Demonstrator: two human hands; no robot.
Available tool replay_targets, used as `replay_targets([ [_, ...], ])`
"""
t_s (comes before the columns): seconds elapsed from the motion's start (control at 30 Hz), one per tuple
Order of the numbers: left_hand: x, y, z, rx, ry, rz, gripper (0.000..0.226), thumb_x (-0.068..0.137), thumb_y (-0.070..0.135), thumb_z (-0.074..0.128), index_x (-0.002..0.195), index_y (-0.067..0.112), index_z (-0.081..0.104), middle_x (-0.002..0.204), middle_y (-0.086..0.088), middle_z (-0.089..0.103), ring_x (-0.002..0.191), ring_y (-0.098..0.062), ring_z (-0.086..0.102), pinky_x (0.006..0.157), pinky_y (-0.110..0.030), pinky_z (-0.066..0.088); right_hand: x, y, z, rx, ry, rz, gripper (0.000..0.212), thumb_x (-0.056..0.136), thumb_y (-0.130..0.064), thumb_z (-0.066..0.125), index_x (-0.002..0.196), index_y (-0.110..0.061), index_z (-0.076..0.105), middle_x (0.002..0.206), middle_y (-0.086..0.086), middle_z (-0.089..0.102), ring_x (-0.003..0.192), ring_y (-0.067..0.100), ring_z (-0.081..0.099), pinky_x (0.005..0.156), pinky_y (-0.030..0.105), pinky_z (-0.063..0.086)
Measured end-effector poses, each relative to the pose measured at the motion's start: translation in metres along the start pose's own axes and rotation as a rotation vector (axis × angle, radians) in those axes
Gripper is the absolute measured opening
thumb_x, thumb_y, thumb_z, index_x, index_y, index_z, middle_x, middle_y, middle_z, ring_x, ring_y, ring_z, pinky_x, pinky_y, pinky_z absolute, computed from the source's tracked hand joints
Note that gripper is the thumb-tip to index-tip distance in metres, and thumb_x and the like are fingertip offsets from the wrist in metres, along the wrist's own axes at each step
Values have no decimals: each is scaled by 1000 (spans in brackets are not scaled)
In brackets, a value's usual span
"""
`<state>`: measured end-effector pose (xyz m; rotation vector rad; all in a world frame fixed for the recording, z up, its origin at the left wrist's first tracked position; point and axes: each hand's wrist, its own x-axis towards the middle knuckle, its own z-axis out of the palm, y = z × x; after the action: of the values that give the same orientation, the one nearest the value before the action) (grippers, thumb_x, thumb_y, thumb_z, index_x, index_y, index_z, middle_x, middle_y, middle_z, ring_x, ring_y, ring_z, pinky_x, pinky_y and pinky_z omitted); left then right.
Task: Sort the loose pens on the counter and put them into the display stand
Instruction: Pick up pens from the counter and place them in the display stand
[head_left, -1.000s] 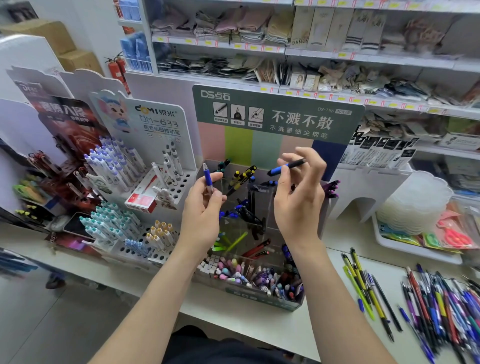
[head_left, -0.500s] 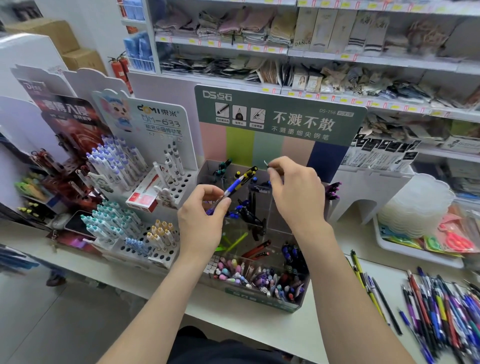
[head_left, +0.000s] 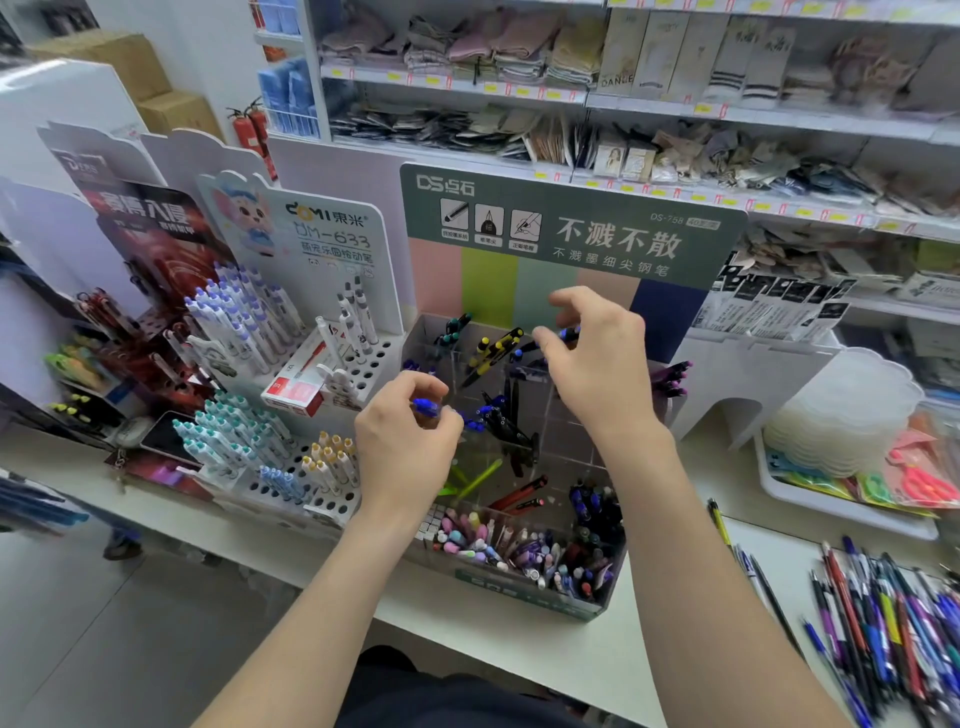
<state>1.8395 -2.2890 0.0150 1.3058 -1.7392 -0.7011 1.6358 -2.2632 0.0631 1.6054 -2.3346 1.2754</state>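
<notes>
Left hand (head_left: 410, 452) pinches a blue pen (head_left: 427, 407) in its grip, right hand (head_left: 602, 374) a second blue pen (head_left: 569, 333), above the part-filled display stand (head_left: 524, 595); many loose pens (head_left: 893, 623) lie unsorted on the bench (head_left: 498, 642)

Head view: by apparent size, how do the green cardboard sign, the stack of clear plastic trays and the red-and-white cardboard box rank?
1. green cardboard sign
2. stack of clear plastic trays
3. red-and-white cardboard box, plainly smallest

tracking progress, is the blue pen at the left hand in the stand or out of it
Out: the left hand pinches the blue pen, roughly sideways, over the display stand, not standing in a compartment.
</notes>
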Motion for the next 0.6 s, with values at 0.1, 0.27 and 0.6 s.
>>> replay_targets([
  [0.1, -1, 4, -2, -41, 23, 34, 28, 88, 11, 79, 104, 28, 66, 90, 13, 70, 78, -2, 69, 68, -10, 52, -8, 3, 9, 2, 44, -64, 40, 96, -20, 77, 135, -17, 67, 105, 1, 72, 95, 23, 65, 86, 41, 55],
  [0.27, 1, -1, 0, -23, -2, 95, 31, 95, 7, 74, 114, 25, 58, 96, 12, 69, 84, -2, 69, 74, -14, 55, -18, 5, 20, 39, 107, -137, 47, 94, -11, 79, 138, -10, 63, 101, 6, 74, 90, 23, 67, 83, 36, 54],
  [0.6, 10, -7, 9, 239, -44, 384, 17, 108, 9, 51, 123, 16, 53, 98, 4, 57, 87, -20, 49, 78, -38, 43, -27, 19, 28, -140, 95, -139, 24, 104, -37, 64, 115, -17, 55, 91, 1, 68, 84, 27, 61, 81, 43, 38],
])
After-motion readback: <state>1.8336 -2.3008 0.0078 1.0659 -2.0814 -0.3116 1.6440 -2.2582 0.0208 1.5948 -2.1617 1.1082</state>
